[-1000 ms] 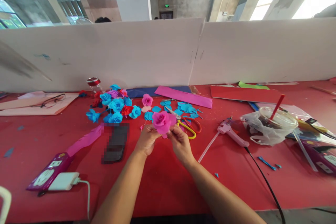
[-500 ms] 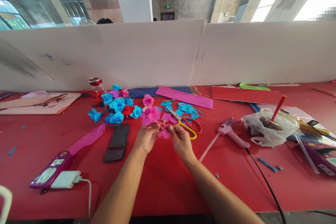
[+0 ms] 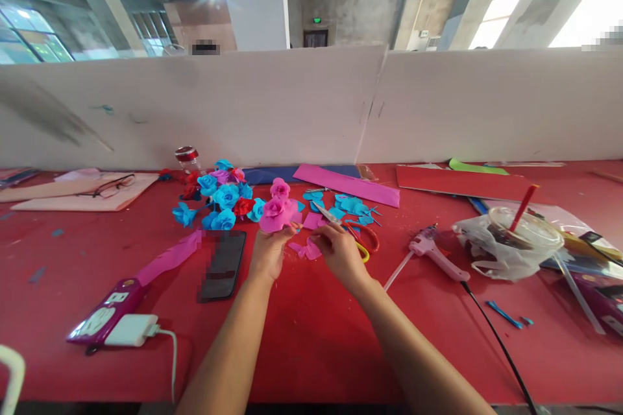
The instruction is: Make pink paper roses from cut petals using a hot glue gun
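A pink paper flower [image 3: 276, 213] is pinched by its underside in my left hand [image 3: 267, 256], its bloom facing up. My right hand [image 3: 343, 256] is just to the right, fingers bent down and slightly parted from the thumb. Its fingertips are over loose pink paper petals [image 3: 307, 248] on the red table; no object shows between them. Scissors [image 3: 372, 237] with red and yellow handles lie behind the right hand, which covers part of them. A second pink flower [image 3: 280, 188] shows just behind the held one.
Blue, red and pink paper flowers [image 3: 225, 196] cluster at the back left. Blue petals [image 3: 353, 204] and a pink paper strip [image 3: 348, 185] lie farther back. A phone [image 3: 226, 266] is left; a glue gun [image 3: 438, 256] and a bagged cup [image 3: 516, 240] are right.
My right hand has parted from the left and opened slightly over the loose petals. The left hand keeps the pink flower. The view has shifted a little.
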Demonstrator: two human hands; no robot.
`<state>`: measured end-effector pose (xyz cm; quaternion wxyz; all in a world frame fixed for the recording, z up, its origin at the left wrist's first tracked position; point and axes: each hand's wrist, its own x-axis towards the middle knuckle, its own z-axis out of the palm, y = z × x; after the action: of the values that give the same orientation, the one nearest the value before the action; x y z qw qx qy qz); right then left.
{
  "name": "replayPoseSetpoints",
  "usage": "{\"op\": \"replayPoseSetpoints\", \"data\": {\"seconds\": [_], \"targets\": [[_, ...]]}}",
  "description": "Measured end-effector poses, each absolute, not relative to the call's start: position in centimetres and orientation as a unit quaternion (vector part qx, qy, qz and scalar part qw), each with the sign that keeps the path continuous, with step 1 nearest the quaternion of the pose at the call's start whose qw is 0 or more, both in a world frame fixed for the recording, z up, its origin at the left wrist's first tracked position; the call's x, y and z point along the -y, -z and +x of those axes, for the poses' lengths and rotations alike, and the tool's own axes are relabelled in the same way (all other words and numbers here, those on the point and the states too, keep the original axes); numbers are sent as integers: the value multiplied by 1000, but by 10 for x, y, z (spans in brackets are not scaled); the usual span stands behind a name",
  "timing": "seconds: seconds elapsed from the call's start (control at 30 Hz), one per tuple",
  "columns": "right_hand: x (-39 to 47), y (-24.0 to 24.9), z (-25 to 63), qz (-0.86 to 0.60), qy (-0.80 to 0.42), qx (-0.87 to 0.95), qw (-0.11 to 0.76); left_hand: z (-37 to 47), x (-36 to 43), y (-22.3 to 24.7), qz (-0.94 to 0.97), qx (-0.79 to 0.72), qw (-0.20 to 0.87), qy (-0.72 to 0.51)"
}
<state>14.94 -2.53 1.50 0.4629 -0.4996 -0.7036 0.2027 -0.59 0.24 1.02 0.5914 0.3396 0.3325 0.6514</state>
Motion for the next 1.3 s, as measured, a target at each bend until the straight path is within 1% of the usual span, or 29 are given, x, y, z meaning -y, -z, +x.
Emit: {"op": "replayPoseSetpoints", "data": {"seconds": [0.07, 0.13, 0.17, 0.23, 0.3, 0.33, 0.37, 0.43, 0.5, 0.57, 0.7, 0.83, 1.0, 1.13, 1.3], "targets": [[19, -17, 159, -518, -203, 677, 483, -7, -3, -11, 327, -319, 595, -661], [14, -22, 175, -566, -200, 621, 504, -9, -4, -10, 325, -310, 598, -664], [12, -25, 183, -601, -176, 594, 505, -9, -5, -10, 326, -310, 597, -664], [11, -32, 191, -662, -77, 558, 495, -8, -5, -10, 336, -314, 590, -664], [12, -37, 186, -655, -7, 573, 493, -7, -4, -9, 345, -323, 580, -664], [14, -37, 179, -623, -19, 603, 497, -5, -3, -9, 348, -329, 577, -662], [16, -36, 169, -578, -64, 639, 503, -4, -2, -8, 350, -335, 578, -657], [20, -30, 147, -503, -211, 678, 493, -1, 0, -8, 352, -343, 586, -645], [24, -22, 130, -478, -311, 645, 509, 2, 2, -8, 355, -338, 598, -634], [26, -14, 121, -462, -358, 608, 537, 4, 4, -9, 356, -330, 606, -630], [26, -8, 122, -455, -373, 579, 564, 4, 5, -11, 358, -335, 632, -600], [27, -9, 125, -463, -386, 564, 564, -2, 3, -9, 373, -343, 649, -568], [30, -11, 124, -468, -387, 574, 549, -8, -2, -4, 373, -335, 643, -579], [30, -11, 124, -459, -423, 561, 543, -10, -3, -6, 358, -299, 681, -565], [27, -7, 124, -457, -445, 537, 552, -8, 0, -9, 358, -335, 679, -546]]}}
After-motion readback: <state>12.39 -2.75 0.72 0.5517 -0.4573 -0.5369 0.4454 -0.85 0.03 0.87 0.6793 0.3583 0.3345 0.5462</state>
